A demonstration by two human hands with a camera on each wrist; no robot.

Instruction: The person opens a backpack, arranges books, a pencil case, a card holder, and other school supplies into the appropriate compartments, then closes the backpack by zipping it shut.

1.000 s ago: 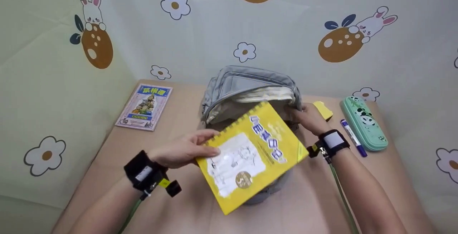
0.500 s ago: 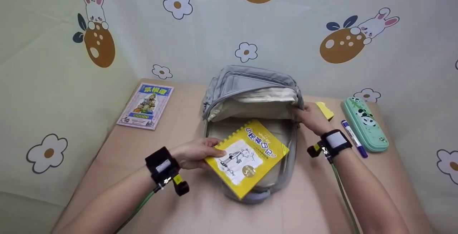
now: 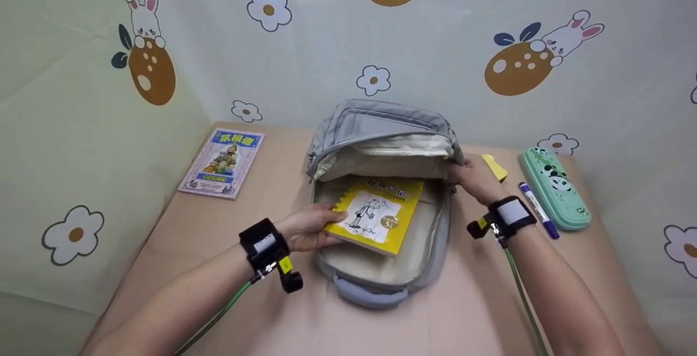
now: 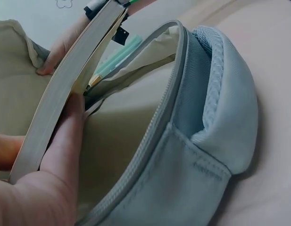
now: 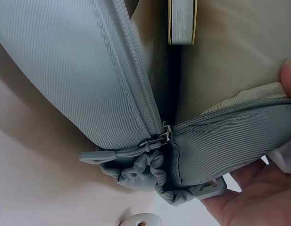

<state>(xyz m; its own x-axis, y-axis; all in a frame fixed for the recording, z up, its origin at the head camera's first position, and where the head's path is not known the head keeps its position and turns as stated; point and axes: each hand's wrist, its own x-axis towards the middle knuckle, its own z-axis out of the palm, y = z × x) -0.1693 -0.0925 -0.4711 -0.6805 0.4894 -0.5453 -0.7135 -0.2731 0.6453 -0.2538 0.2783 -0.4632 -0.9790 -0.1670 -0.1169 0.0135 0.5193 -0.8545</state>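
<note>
A grey backpack (image 3: 381,299) lies on the table, unzipped, its flap raised. My left hand (image 3: 310,228) grips a yellow spiral-edged book (image 3: 400,225) by its left edge, over the pack's opening. In the left wrist view the book (image 4: 55,99) stands edge-on between thumb and fingers, inside the zipped rim. My right hand (image 3: 476,179) pinches the raised flap at its right edge. The right wrist view shows that hand (image 5: 263,193) at the flap's zipped border, with the end of the book (image 5: 182,23) between the two halves of the pack.
A pink and blue book (image 3: 222,163) lies at the table's left. To the right are a yellow object (image 3: 494,168), a blue-capped marker (image 3: 539,209) and a green panda pencil case (image 3: 558,187). A patterned curtain (image 3: 321,35) stands behind the table.
The yellow book has moved away from me and down into the pack's opening, turning more upright, with my left hand following to the right. My right hand stays on the flap.
</note>
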